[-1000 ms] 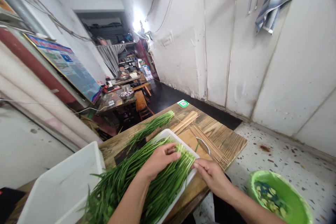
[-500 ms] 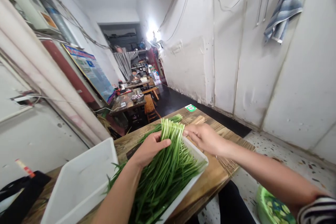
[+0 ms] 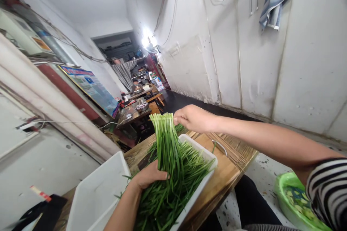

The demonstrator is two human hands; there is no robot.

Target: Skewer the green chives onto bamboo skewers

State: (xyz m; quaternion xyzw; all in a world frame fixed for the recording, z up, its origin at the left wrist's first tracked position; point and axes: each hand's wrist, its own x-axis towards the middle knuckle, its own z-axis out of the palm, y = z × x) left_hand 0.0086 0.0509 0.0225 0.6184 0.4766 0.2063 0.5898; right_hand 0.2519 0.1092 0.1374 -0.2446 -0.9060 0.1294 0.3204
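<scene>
My right hand (image 3: 193, 119) is closed in a pinch at the right end of a thin skewer, which runs across the pale stem ends of a row of garlic chives (image 3: 166, 133). The chives hang from it, leaves downward. Lower down, my left hand (image 3: 149, 176) curls around the hanging leaves, thumb in front and the other fingers hidden behind them. Beneath both hands, a white plastic tray (image 3: 213, 166) holds a heap of loose green chives (image 3: 193, 157). More chives lie behind the tray, partly hidden.
A second white tray (image 3: 94, 191) stands to the left. Bare skewers (image 3: 230, 149) lie right of a wooden board (image 3: 221, 175) on the table. On the floor at right sits a green-lined tub (image 3: 283, 184). Another table (image 3: 132, 112) stands farther back; a wall runs along the right.
My right hand has lifted up and left with the skewered chives, which now hang more upright. My left hand has slid down from near the stem ends to the leaves. The view has shifted.
</scene>
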